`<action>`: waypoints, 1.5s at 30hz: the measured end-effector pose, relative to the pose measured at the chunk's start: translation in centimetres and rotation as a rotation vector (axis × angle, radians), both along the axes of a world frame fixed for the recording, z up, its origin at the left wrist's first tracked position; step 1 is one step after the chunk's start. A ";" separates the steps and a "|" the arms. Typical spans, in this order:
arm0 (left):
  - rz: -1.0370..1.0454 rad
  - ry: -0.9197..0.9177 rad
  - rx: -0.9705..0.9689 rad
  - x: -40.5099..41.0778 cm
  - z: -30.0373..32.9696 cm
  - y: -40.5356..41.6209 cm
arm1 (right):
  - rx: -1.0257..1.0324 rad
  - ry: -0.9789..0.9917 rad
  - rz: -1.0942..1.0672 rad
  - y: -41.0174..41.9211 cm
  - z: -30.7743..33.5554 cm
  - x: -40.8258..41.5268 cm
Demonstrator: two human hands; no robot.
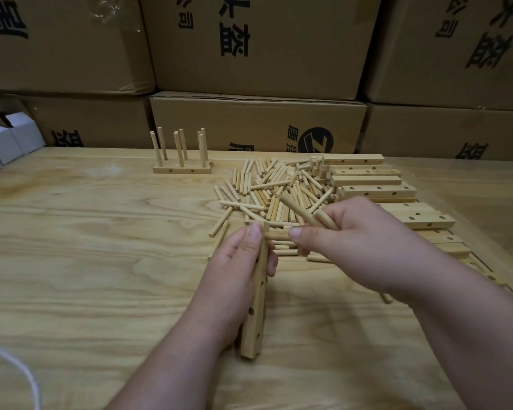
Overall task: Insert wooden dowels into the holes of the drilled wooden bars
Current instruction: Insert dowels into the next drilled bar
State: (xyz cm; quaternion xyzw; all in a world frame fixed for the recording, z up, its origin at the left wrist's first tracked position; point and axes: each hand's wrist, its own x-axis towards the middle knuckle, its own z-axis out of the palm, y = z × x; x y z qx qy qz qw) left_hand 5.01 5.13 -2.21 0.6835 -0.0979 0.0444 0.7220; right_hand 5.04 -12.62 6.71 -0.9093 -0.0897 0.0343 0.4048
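My left hand (pixel 243 258) grips a drilled wooden bar (pixel 255 315) that runs lengthwise toward me above the table, its side holes facing right. My right hand (pixel 353 241) pinches a dowel (pixel 277 235) between thumb and finger, its end meeting the far end of the bar. The same hand holds two more dowels (pixel 305 216) that stick out toward the upper left. A loose heap of dowels (pixel 276 187) lies just beyond my hands. Several drilled bars (pixel 376 187) lie stacked to the right of the heap.
Two finished bars with upright dowels (pixel 182 168) stand at the back middle of the wooden table (pixel 101 232). Cardboard boxes (pixel 258 122) wall off the back. Small white boxes (pixel 3 143) sit at the far left. A white cord (pixel 21 368) curls at the lower left.
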 end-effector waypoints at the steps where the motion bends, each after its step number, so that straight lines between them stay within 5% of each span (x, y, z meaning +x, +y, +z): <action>1: -0.006 -0.001 -0.002 0.0 0.0 0.0 | 0.026 0.031 -0.009 0.0 -0.1 0.0; 8: -0.004 0.045 -0.057 -0.1 -0.1 -0.1 | 0.373 0.346 -0.022 0.9 -0.4 -0.1; 16: 0.055 0.132 -0.115 0.1 -0.3 0.1 | 0.039 -0.039 0.030 3.1 -0.2 -2.0; 23: -0.054 0.046 0.017 -0.4 -0.1 -0.2 | -0.015 0.100 -0.003 0.5 1.1 -1.0; 30: -0.060 0.197 -0.119 -0.2 0.3 -0.1 | -0.031 0.130 0.032 1.0 0.8 -0.9; 35: 0.055 0.157 0.163 -0.5 0.1 -0.4 | -0.143 0.031 0.005 1.8 0.2 -1.4; 45: 0.007 0.118 0.266 -0.8 0.2 -0.6 | -0.161 0.093 0.030 0.9 1.0 -0.8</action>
